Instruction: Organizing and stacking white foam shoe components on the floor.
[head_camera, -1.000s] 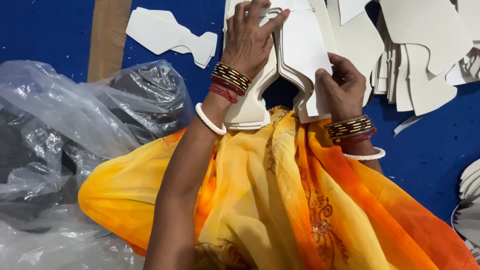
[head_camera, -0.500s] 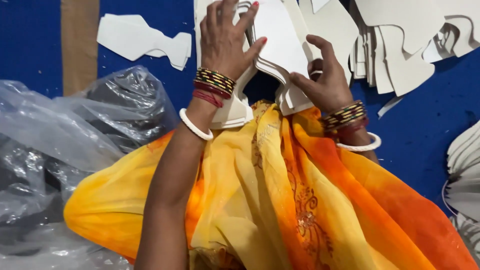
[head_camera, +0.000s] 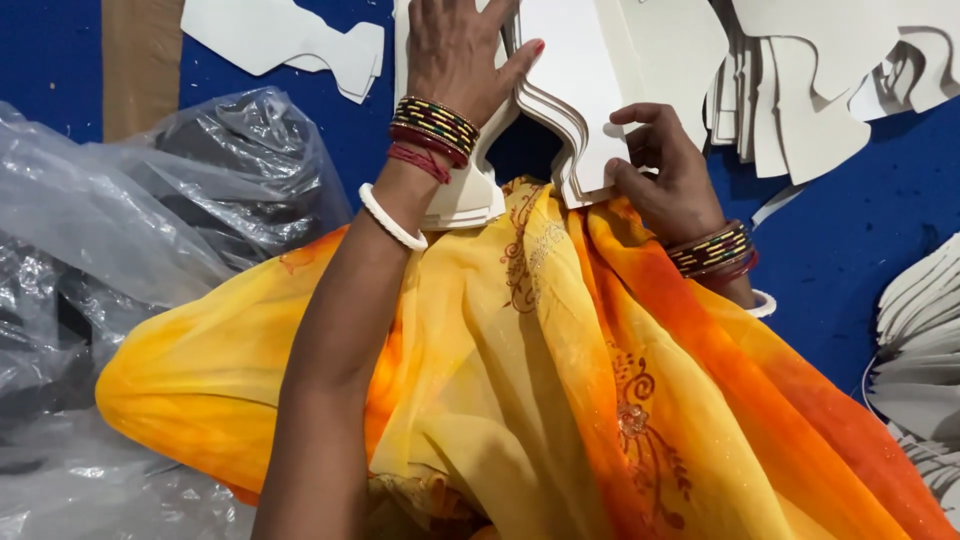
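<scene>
- The left hand (head_camera: 455, 50) lies flat, palm down, on top of a stack of white card cutouts (head_camera: 575, 110). Its fingers run off the upper edge of the view, so their tips are hidden; the thumb, with a red nail, presses against the stack's curved edge.
- That hand is spread open and pressing rather than clenched: it steadies the stack from above.
- The right hand (head_camera: 665, 175) grips the stack's lower right corner. Its fingers are curled round the layered edges, with the thumb on the near side, so it is closed in a pinch on the cards.
- The stack sits at the top middle of the view, between the 2 hands, its lower end touching the yellow and orange draped cloth (head_camera: 560, 400) that covers the person's lap.
- The cutouts share 1 outline, with a narrow waist and a flared foot, and their edges show as thin stacked lines by the right hand.
- Both wrists carry bangles: a band of striped ones, red ones and 1 white ring on the left wrist, and a similar set on the right.
- More loose white cutouts (head_camera: 800, 90) lie fanned to the upper right on the blue surface (head_camera: 830, 250), close beside the held stack.
- A single cutout (head_camera: 285, 40) lies apart at the upper left.
- Crumpled clear plastic sheeting (head_camera: 120, 230) fills the left side, touching the cloth.
</scene>
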